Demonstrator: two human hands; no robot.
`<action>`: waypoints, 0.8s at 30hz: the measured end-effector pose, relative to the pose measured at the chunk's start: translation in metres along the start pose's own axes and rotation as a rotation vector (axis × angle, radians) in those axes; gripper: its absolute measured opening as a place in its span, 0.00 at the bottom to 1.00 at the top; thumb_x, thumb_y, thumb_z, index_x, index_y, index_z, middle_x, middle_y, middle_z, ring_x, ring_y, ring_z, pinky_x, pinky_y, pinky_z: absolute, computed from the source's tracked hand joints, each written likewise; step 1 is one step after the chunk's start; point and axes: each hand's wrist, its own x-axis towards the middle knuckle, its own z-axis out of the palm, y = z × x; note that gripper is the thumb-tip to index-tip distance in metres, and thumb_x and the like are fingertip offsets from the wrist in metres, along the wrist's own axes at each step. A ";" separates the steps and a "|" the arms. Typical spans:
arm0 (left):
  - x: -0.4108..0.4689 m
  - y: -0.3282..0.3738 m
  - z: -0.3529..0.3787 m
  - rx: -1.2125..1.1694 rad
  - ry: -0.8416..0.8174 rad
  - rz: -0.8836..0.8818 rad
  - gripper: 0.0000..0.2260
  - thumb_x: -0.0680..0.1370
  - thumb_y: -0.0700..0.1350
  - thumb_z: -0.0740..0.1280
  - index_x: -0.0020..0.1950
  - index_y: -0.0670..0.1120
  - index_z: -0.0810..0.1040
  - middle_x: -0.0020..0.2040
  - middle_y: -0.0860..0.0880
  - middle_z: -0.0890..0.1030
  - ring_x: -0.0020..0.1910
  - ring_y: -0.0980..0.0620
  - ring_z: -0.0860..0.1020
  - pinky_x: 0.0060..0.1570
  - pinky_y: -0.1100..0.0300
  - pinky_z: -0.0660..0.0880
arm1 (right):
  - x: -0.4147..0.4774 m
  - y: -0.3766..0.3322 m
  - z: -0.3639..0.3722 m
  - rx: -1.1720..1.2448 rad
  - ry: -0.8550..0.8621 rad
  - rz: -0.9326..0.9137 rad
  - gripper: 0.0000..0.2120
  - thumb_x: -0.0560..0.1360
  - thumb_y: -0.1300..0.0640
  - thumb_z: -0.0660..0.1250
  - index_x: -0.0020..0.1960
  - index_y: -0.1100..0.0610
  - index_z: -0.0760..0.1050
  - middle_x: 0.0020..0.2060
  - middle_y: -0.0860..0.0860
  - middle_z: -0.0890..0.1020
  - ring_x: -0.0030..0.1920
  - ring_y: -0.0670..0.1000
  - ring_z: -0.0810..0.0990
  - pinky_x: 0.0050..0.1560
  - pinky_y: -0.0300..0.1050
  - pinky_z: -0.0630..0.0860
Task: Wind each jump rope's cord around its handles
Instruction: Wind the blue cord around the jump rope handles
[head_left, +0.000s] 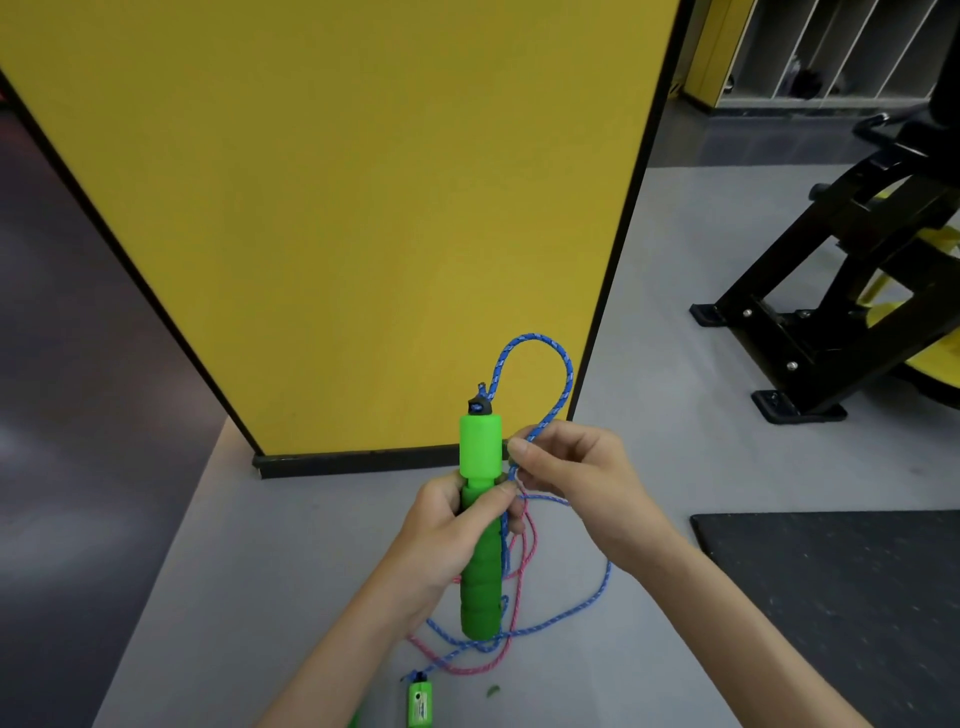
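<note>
My left hand grips an upright green jump rope handle around its upper part. A blue cord leaves the black tip of the handle, loops upward and comes down into my right hand, which pinches it just right of the handle. More of the blue cord hangs to the floor and tangles with a pink cord. A second green handle lies on the floor at the bottom edge.
A tall yellow panel with a black base stands right behind the handle. Black and yellow gym equipment stands at the right. A dark rubber mat lies on the grey floor at the lower right.
</note>
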 end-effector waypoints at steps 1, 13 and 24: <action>0.000 -0.001 0.000 -0.005 -0.009 0.004 0.08 0.79 0.42 0.66 0.41 0.42 0.79 0.35 0.48 0.81 0.37 0.54 0.79 0.34 0.65 0.74 | 0.001 -0.001 -0.002 0.019 0.030 0.000 0.04 0.72 0.62 0.70 0.40 0.62 0.81 0.30 0.53 0.80 0.32 0.48 0.77 0.39 0.39 0.78; 0.004 -0.004 0.003 -0.091 0.041 0.012 0.08 0.79 0.38 0.65 0.41 0.41 0.79 0.34 0.49 0.81 0.35 0.54 0.78 0.34 0.65 0.75 | -0.007 0.003 0.000 -0.079 -0.074 0.015 0.05 0.74 0.64 0.69 0.39 0.63 0.78 0.31 0.58 0.79 0.32 0.55 0.77 0.44 0.51 0.78; 0.003 -0.008 0.002 -0.033 0.009 0.038 0.05 0.79 0.39 0.64 0.45 0.41 0.78 0.36 0.50 0.81 0.36 0.54 0.80 0.43 0.62 0.77 | 0.000 0.006 -0.007 -0.010 -0.067 0.107 0.08 0.71 0.57 0.71 0.44 0.63 0.79 0.35 0.57 0.81 0.35 0.53 0.78 0.44 0.45 0.79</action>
